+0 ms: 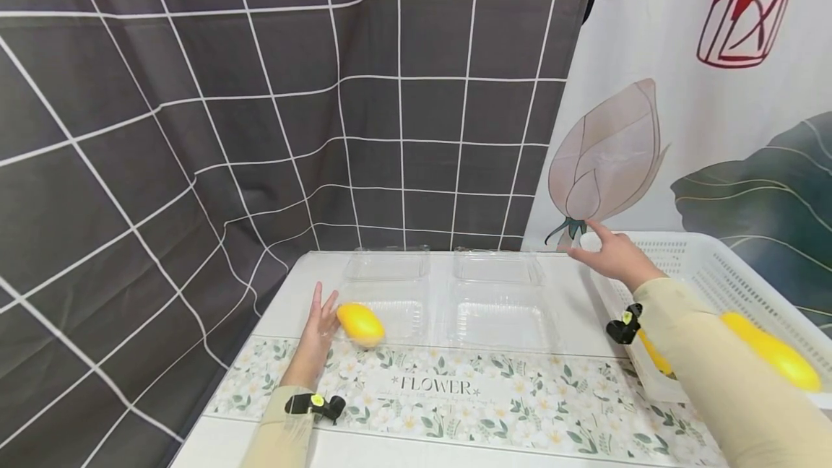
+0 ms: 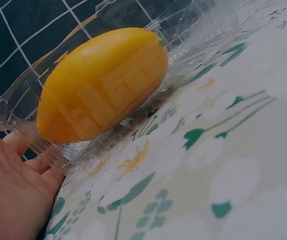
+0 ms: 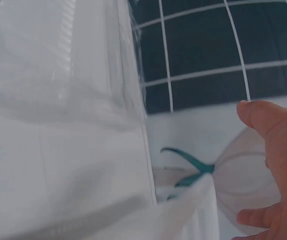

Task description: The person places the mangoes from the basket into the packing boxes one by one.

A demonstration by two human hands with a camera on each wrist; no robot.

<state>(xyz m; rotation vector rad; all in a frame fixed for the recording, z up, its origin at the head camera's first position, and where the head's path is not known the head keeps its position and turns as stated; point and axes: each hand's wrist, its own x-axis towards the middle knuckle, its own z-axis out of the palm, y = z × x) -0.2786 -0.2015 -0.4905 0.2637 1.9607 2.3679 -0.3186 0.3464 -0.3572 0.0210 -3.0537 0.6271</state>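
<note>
A yellow mango-shaped fruit (image 1: 361, 324) with a small green tip lies in the near left part of a clear plastic clamshell box (image 1: 406, 316), whose lid is folded back. My left hand (image 1: 318, 327) is at the box's left side, fingers extended; in the left wrist view the fingers (image 2: 43, 162) touch the clear wall beside the fruit (image 2: 103, 85). My right hand (image 1: 614, 257) is over the far left corner of a white basket (image 1: 698, 255), thumb and forefinger spread apart. Nothing shows between the fingers of the right hand (image 3: 278, 165) in the right wrist view.
A second clear box (image 1: 503, 320) stands open to the right of the first. More yellow fruit (image 1: 773, 352) lies in the basket, partly hidden by my right sleeve. A floral printed strip (image 1: 455, 410) crosses the white table (image 1: 279, 298). Grey grid cloth (image 1: 435, 114) hangs behind.
</note>
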